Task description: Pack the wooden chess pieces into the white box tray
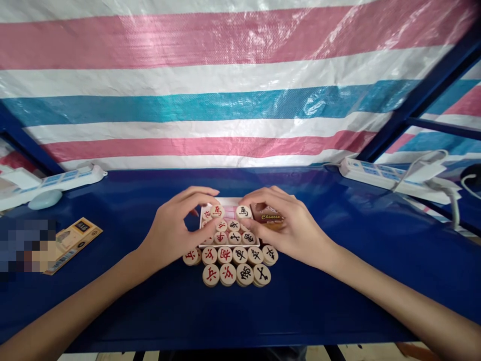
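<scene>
My left hand (176, 218) pinches a red-marked Chinese chess piece (217, 211) between thumb and fingers, over the left side of a white box (229, 201). On the right side of the box, my right hand (289, 220) grips a black-marked Chinese chess piece (243, 212) the same way. Inside the box lie several more round pieces (233, 237), red-marked to the left and black-marked to the right. In front of it, two rows of pieces (227, 274) stand on the blue table, some stacked. A brown box lid (265, 214) with "Chinese" on it lies partly behind my right hand.
Power strips stand at the back left (75, 176) and back right (394, 175), with cables at the right. A pale rounded object (45, 199) and a tan printed packet (77, 240) lie at the left. A striped plastic sheet (225, 110) hangs behind the blue table (338, 311).
</scene>
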Available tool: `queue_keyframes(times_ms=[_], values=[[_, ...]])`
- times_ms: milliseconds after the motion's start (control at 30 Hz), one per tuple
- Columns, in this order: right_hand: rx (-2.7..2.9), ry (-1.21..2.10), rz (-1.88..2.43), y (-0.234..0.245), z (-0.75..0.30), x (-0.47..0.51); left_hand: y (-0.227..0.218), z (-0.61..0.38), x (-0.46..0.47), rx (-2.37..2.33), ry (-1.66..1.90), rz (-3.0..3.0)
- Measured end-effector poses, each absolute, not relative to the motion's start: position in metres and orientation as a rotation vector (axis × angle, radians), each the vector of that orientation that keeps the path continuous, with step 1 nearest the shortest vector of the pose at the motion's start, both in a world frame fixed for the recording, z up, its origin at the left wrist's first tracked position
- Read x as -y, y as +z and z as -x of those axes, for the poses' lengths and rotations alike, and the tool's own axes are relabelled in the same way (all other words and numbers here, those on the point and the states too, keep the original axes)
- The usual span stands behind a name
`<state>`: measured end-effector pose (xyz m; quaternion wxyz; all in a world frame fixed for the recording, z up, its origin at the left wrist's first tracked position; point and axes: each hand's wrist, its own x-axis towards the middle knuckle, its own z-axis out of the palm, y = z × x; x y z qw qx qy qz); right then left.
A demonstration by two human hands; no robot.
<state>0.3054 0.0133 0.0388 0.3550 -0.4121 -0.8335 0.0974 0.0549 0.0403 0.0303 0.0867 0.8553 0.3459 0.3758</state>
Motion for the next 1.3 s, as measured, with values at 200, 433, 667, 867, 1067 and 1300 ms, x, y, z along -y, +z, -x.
queue_keyframes(times_ms=[200, 433, 667, 867, 1067, 1300], values=[[2.284, 0.092, 1.163, 0.035, -0.304, -0.03, 0.022, -0.051, -0.07, -1.108, 0.953, -2.628], [2.318, 0.088, 1.159, 0.023, -0.298, -0.038, 0.011, -0.057, -0.07, -1.103, 0.873, -2.64], [2.35, 0.086, 1.126, 0.022, -0.299, -0.036, 0.012, -0.059, -0.064, -1.087, 0.873, -2.641], [2.434, 0.109, 1.034, 0.021, -0.299, -0.036, 0.015, -0.061, -0.063, -0.994, 0.93, -2.626], [2.405, 0.001, 1.109, 0.019, -0.301, -0.037, 0.014, -0.061, -0.063, -1.008, 0.988, -2.589], [2.42, -0.025, 1.131, 0.021, -0.298, -0.031, 0.017, -0.06, -0.06, -1.009, 1.009, -2.576]])
